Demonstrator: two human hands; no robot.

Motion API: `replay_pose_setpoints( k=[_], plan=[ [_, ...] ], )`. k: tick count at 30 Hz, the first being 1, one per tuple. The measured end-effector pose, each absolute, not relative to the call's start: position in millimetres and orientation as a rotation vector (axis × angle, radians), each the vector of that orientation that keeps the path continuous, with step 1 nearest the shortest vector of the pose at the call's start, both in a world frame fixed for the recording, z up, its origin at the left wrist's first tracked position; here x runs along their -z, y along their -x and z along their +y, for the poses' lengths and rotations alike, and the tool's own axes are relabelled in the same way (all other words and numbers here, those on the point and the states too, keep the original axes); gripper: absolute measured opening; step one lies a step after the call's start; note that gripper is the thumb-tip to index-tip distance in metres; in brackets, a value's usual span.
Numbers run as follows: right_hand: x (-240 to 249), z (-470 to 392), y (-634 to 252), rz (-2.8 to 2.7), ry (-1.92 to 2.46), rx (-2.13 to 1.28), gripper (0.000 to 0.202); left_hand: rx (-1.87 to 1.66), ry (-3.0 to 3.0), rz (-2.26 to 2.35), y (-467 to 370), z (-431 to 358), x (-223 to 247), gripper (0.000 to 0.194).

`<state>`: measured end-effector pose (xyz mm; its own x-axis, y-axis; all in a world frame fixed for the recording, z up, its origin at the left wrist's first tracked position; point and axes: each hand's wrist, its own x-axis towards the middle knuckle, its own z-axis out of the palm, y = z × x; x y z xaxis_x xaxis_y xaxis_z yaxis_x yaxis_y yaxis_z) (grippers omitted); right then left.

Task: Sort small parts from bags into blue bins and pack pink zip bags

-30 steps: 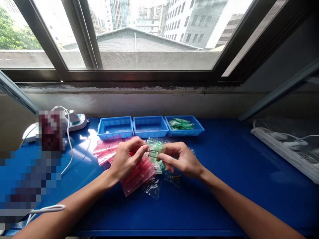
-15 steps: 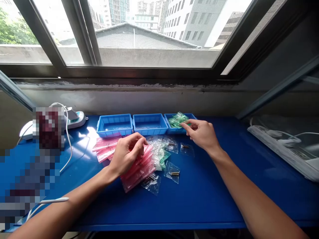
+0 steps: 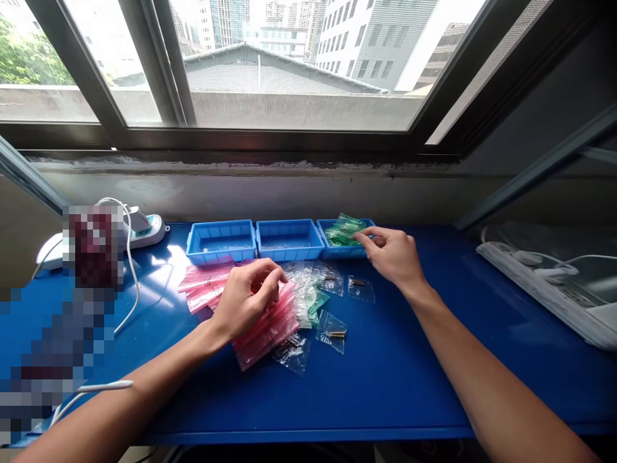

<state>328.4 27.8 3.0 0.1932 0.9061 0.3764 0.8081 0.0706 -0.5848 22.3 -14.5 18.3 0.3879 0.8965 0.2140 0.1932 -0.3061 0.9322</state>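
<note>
Tabletop (image 3: 405, 360) smooth, glossy blue; trays (image 3: 290, 241) blue plastic, ribbed walls; pink bags (image 3: 265, 334) shiny, wrinkled plastic film; window frame (image 3: 270, 140) dark, satiny, probably metal; wall ledge (image 3: 193, 165) rough, flaking.

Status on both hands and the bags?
Right hand at green bags, right-hand bin. Left hand over pink bags. No obstruction visible at the bin.

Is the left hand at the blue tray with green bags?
No, the left hand is over the pink bags, away from that tray.
</note>
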Motion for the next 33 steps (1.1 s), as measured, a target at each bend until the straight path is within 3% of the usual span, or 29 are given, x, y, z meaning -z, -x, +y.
replay_pose_setpoints(
  k=[7,14,19,23,33],
  plan=[
    [-19.3,13.1,-319.9,-1.548,1.731,0.028,0.023,-0.993,-1.766,0.944,-22.1,-14.1,-18.5,0.032],
    [-34.6,-6.6,-301.8,-2.328,1.367,-0.973,0.016,-0.982,-1.779,0.96,-21.9,-13.1,-17.2,0.033],
    [-22.2,-5.0,-291.6,-2.468,1.328,-0.795,0.02,-0.964,-1.791,0.965,-21.8,-13.1,-17.3,0.033],
    [-19.4,-6.3,-286.6,-2.505,1.242,-0.661,0.004,-0.968,-1.793,0.964,-21.8,-13.0,-18.0,0.034],
    [-44.4,-13.5,-291.0,-1.954,1.161,-1.064,0.019,-0.982,-1.762,0.966,-21.3,-13.3,-18.6,0.032]
  ],
)
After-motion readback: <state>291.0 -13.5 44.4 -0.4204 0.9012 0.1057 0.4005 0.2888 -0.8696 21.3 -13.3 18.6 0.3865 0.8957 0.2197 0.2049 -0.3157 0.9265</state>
